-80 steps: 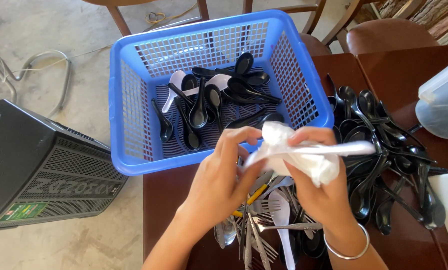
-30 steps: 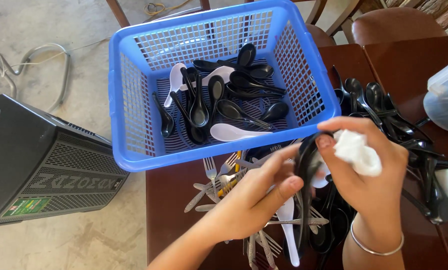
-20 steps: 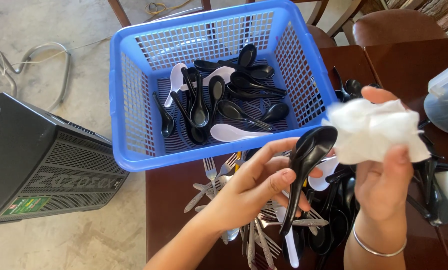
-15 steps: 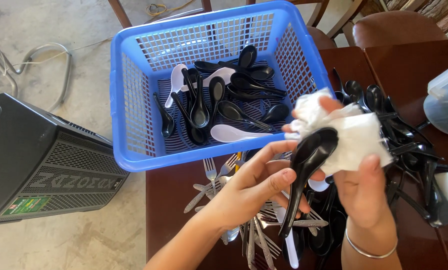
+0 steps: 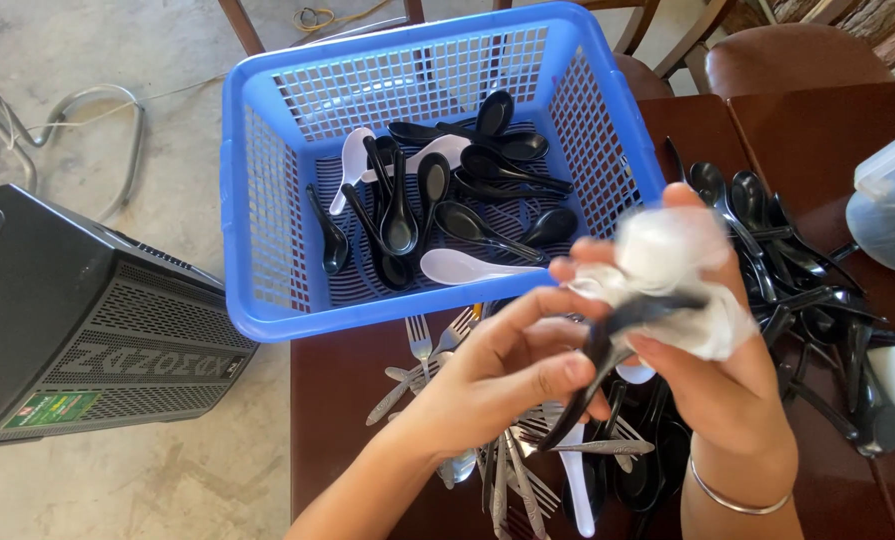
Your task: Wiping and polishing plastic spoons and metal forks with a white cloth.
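Fingers of the left hand are pinching the handle of a black plastic soup spoon above the dark wooden table, while the right hand is clenching a white crumpled cloth around its bowl. Wiping looks underway; next, dropping it into the blue plastic basket calls for releasing the cloth. Half a second ago the bowl was showing bare; now it is wrapped.

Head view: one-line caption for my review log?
Left hand holds a black plastic soup spoon while right hand wipes it with white cloth beside blue plastic basket.
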